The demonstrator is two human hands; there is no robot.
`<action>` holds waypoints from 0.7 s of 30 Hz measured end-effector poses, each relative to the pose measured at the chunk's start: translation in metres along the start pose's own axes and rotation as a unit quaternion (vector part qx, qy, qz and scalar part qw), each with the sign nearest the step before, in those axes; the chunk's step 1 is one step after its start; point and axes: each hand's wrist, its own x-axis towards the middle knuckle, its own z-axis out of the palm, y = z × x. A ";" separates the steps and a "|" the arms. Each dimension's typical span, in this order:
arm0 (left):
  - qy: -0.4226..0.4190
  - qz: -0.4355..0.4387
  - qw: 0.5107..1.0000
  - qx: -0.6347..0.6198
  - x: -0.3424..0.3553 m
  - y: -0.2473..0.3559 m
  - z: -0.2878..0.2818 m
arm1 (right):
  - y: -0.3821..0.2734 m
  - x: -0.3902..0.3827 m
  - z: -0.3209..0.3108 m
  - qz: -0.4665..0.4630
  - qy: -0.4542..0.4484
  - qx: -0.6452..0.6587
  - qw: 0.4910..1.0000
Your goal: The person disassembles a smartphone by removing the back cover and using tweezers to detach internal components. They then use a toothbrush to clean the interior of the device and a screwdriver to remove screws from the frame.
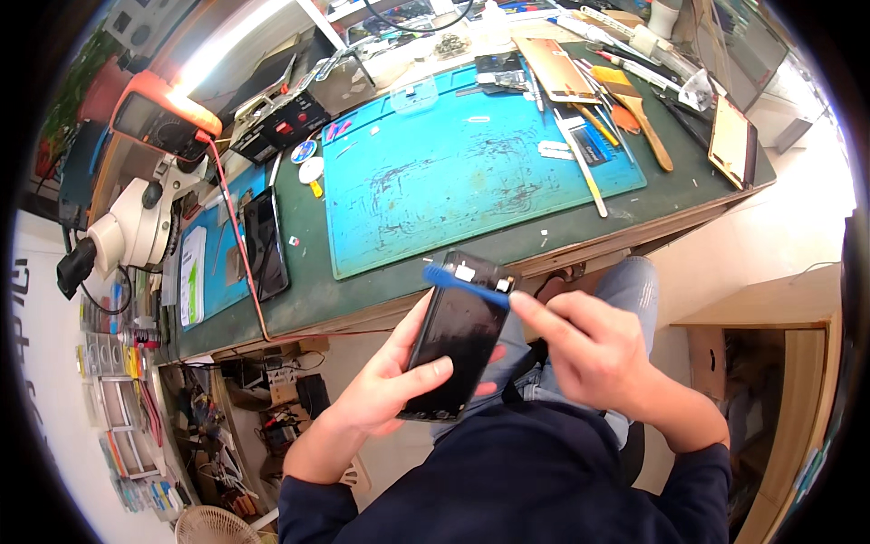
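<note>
"Two hands are working above the lap. Where is the phone (pixel 458 349) lying from each of them?"

"The left hand (pixel 394 376) is holding it, so that one is nearer. From the right hand (pixel 594 349), the phone is lying to the left, just beside the fingers."

"And its long axis?"

"It is running away from the body, with the far end leaning to the right and pointing toward the mat (pixel 417 218). The blue tool (pixel 467 286) is crossing that far end at nearly a right angle, and everything seems to be turning on that crossing."

"Is the tool touching the phone?"

"I cannot tell; it is showing right over the face, but any gap is hiding from this angle."

"How is the left hand standing?"

"It is wrapping the phone: the thumb is pressing on the face, and fingertips are showing past the right edge."

"And the right?"

"It is pinching the tool's right end, the index finger stretching out and the others curling in. The thumb's place is hard to make out."
</note>
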 end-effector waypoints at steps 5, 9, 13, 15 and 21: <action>-0.010 0.016 0.997 -0.077 0.013 -0.002 -0.007 | -0.011 -0.009 0.003 -0.037 -0.094 0.055 0.993; 0.010 0.000 0.994 -0.107 0.021 -0.001 0.001 | -0.001 -0.004 0.004 0.008 -0.043 0.025 0.999; -0.004 0.012 0.992 -0.124 0.022 0.002 0.000 | -0.010 -0.007 -0.010 -0.044 -0.144 0.077 0.986; 0.009 0.009 0.991 -0.130 0.022 0.004 0.003 | -0.003 -0.005 -0.003 -0.037 -0.058 0.040 0.997; -0.050 0.027 0.983 -0.173 0.021 0.003 -0.004 | -0.006 -0.012 -0.006 -0.043 -0.110 0.055 0.991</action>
